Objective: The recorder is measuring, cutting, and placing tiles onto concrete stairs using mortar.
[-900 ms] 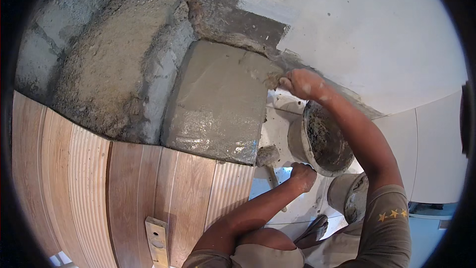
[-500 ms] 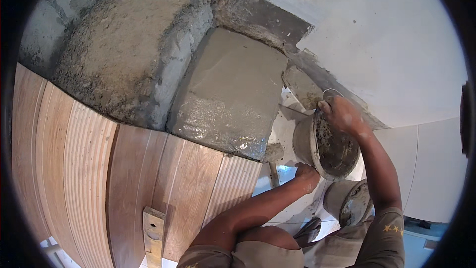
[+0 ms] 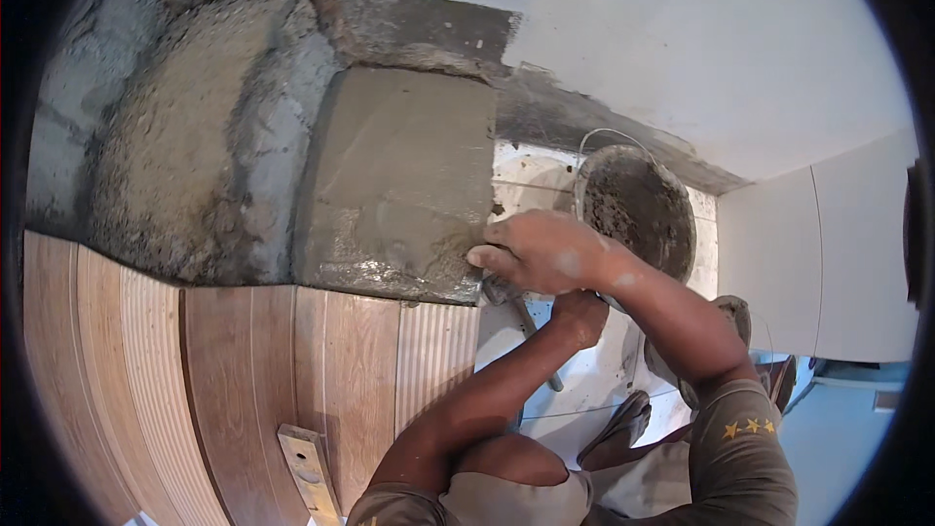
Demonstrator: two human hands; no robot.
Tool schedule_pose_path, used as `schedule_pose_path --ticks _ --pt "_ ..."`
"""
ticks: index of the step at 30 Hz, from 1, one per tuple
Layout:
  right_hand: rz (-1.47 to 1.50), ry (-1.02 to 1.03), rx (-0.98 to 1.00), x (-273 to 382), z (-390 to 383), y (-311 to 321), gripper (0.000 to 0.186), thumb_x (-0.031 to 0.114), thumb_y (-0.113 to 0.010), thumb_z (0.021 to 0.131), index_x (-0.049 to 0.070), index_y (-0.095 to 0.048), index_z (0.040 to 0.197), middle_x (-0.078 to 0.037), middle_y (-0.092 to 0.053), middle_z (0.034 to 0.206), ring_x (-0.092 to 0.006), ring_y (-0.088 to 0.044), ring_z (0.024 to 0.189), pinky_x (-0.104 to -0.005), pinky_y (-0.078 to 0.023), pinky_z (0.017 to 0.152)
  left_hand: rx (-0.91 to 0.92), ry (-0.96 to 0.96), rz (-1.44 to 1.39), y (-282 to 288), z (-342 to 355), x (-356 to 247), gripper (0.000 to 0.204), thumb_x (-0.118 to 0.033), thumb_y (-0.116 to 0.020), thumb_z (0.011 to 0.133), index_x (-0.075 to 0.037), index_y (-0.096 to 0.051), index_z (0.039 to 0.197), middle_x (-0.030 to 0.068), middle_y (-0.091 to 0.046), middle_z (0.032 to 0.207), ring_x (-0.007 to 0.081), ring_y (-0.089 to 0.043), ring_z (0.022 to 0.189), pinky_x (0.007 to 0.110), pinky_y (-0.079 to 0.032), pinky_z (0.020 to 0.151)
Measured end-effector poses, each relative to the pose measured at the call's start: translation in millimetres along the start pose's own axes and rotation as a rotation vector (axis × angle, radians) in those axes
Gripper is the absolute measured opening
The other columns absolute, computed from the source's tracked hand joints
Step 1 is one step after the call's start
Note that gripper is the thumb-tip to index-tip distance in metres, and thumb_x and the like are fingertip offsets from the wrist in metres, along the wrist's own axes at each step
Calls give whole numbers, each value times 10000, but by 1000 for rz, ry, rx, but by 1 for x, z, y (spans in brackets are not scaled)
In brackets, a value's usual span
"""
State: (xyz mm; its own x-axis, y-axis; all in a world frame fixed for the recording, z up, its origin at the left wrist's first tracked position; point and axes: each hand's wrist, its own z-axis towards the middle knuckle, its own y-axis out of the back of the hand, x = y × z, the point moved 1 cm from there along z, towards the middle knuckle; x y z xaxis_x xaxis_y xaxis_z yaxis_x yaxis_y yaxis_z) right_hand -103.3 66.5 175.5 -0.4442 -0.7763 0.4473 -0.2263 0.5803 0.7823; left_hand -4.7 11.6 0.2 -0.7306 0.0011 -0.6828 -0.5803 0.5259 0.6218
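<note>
My right hand (image 3: 550, 251) is closed and reaches across to the right edge of a wet, smooth mortar bed (image 3: 390, 156). It grips what looks like a trowel (image 3: 443, 245), whose mortar-coated blade blends into the grey surface. Below my right forearm, my left hand (image 3: 581, 319) is closed at the near rim of a bucket (image 3: 638, 200) that has mortar clinging inside and a thin wire handle. The left fingertips are partly hidden. Beside the bed's near right corner lies a mallet-like tool (image 3: 526, 317), its head partly behind my right hand.
Wood-look planks and ribbed strips (image 3: 239, 351) border the bed on the near side. A pale level-like bar (image 3: 310, 472) rests on them. Rough concrete (image 3: 180, 136) rises to the left. A second bucket (image 3: 735, 317) stands near my right arm, and a white wall (image 3: 701, 49) lies beyond.
My right hand has swung left from the bucket to the mortar bed, taking the trowel with it. The bucket has gone from tilted to more upright. The view has shifted.
</note>
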Motion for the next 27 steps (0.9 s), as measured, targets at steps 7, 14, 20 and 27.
schedule_pose_path --ticks 7,14,20,27 --pt "345 -160 -520 -52 -126 -12 290 262 -653 979 -13 -584 1039 -154 -581 815 -317 -631 675 -424 -519 678 -47 -19 90 35 -33 1 528 -412 -756 820 -82 -692 1229 148 -699 1231 321 -682 1138 489 -536 965" --pt "754 -569 -796 -70 -218 -41 424 208 -710 940 -21 -528 1247 -158 -638 894 -254 -656 733 -401 -529 725 -17 166 112 68 -43 12 522 -410 -724 833 -41 -681 1200 196 -703 1194 377 -676 1116 489 -543 954" --pt "230 -502 -1368 -47 -265 -18 421 176 -767 911 -2 -596 1252 -152 -697 957 -278 -688 833 -366 -541 766 -433 256 -145 60 -48 59 467 -301 -624 878 -50 -618 1272 273 -676 1203 431 -655 1122 524 -539 951" --pt "244 -834 -706 -117 -254 -119 397 321 -693 944 -11 -556 1112 -298 -685 890 -508 -663 831 -551 -532 772 -288 12 -793 94 -53 24 744 -247 -754 852 -11 -411 1469 177 -663 1236 290 -674 1120 385 -577 834"
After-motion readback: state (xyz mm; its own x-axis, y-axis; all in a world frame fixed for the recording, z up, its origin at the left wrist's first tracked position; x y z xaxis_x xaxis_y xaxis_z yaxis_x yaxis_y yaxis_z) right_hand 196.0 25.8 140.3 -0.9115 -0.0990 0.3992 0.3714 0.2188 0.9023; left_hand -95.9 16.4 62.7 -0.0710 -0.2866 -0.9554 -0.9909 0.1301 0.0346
